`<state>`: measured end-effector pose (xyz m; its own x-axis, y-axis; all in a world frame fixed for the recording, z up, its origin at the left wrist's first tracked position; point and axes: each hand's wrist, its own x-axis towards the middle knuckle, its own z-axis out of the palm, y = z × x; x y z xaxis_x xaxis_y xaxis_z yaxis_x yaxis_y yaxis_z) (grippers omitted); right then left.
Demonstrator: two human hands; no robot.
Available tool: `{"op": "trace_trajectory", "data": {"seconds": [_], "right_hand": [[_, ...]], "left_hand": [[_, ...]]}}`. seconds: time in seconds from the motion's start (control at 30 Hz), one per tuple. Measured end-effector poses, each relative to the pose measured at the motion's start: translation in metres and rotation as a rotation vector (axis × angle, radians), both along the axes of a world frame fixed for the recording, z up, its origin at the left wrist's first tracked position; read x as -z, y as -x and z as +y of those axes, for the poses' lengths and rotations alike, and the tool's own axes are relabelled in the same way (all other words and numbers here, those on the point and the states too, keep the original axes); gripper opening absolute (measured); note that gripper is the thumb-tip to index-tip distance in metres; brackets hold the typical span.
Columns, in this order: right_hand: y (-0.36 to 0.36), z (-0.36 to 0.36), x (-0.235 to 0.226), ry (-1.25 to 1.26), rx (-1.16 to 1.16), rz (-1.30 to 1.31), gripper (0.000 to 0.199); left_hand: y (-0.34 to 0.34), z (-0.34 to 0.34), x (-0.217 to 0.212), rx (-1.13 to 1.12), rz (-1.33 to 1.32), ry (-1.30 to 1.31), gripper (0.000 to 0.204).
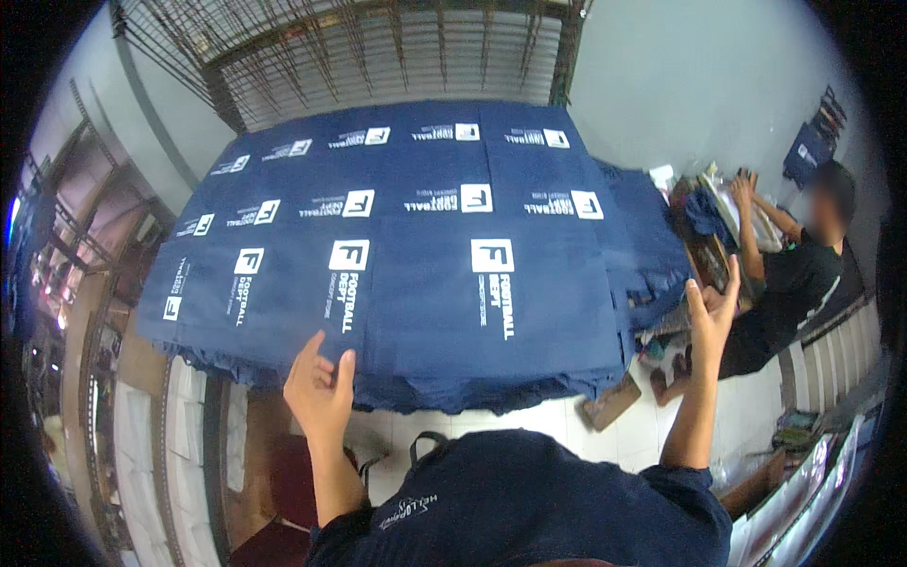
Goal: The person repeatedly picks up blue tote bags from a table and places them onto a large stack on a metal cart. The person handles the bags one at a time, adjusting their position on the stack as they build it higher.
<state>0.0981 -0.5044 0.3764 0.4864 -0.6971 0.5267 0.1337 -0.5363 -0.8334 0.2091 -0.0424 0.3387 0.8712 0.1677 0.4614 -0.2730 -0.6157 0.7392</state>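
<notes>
Navy blue fabric pieces [425,283] with white printed square logos and lettering lie flat in rows, covering a large table. My left hand [321,383] is raised over the near edge of the fabric, just below a printed logo. Its thumb and index finger are apart, the other fingers are partly curled, and nothing shows in it. Off the table's right side, my right hand [713,307] is held up with thumb and index finger spread and no object in it. Neither hand seems to grip the cloth.
At the right, another person [789,283] works with both hands at a frame-like item on a cluttered bench. Loose navy cloth [652,246] hangs over the table's right edge. A metal rod rack [397,57] stands behind. Shelving [142,425] is at left, a maroon chair [283,482] near me.
</notes>
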Motion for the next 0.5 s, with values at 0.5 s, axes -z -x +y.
{"op": "trace_trajectory", "data": {"seconds": [0.5], "right_hand": [[-0.294, 0.065, -0.384, 1.133, 0.260, 0.106, 0.072]], "left_hand": [[0.054, 0.125, 0.088, -0.609, -0.457, 0.082, 0.021]]}}
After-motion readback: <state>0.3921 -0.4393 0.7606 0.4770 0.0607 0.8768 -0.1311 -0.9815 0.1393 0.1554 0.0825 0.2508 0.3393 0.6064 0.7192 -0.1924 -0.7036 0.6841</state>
